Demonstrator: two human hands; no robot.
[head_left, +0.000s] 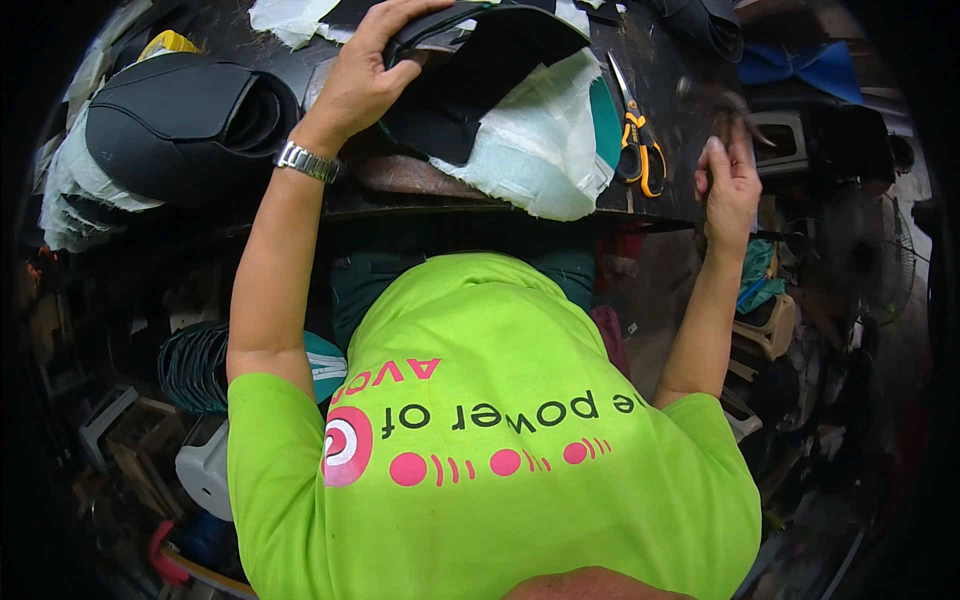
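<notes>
Along its upper edge, a curved black sheet piece (440, 105) is gripped by my left hand (365, 80), thumb on the near side and fingers over the top. Rough-edged white lining (530, 150) hangs from the piece, with a strip of green (604, 115) beside it. My right hand (730, 180) is raised at the table's right end, fingers closed round what looks like a hammer (715, 95). Motion blurs the hammer's head, and its handle is mostly hidden by my hand. Between my hands lie scissors (640, 150) with yellow-and-black handles.
Rolled black pieces (180, 125) with white lining sit at the table's left. Another dark roll (705, 25) lies at the far right, near blue material (800, 70). The dark table edge (400, 205) runs before me. A fan (895, 255) stands at right; coiled green-edged pieces (195, 365) are below left.
</notes>
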